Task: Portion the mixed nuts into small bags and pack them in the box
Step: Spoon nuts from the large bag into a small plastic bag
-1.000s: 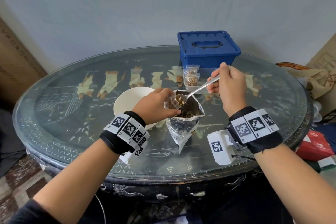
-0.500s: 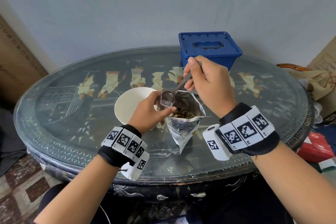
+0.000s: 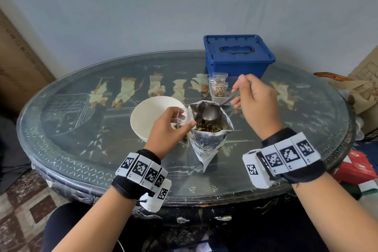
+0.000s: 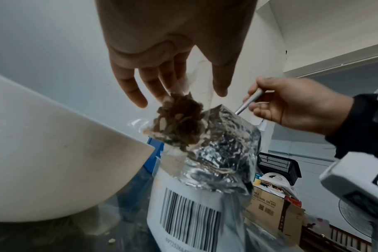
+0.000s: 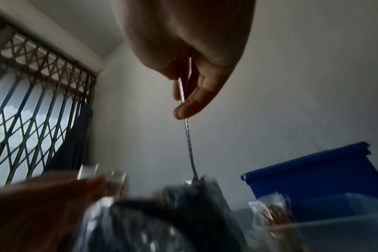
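Centrally, toward the tabletop's near edge, the foil nut pouch (image 3: 210, 139) stands open between both hands. Left hand (image 3: 167, 133) pinches a small clear bag (image 4: 179, 122) holding nuts, just beside the pouch mouth. Right hand (image 3: 255, 102) grips a spoon (image 3: 212, 112), bowl inside the pouch; blue box (image 3: 237, 57) shut at the far edge.

We see both forearms reaching forward over the desk (image 3: 61, 149), each wrist wrapped in a black band carrying white marker tiles. Our left hand (image 3: 165, 131) sits low and central, thumb and fingers (image 4: 162, 81) pinching the top of a small clear bag (image 4: 179, 122), palm turned inward. Our right hand (image 3: 253, 100) is raised higher and further forward, wrist cocked, its fingers (image 5: 190, 104) curled in a pinch round a spoon (image 3: 210, 113) handle that slants down toward the left hand.
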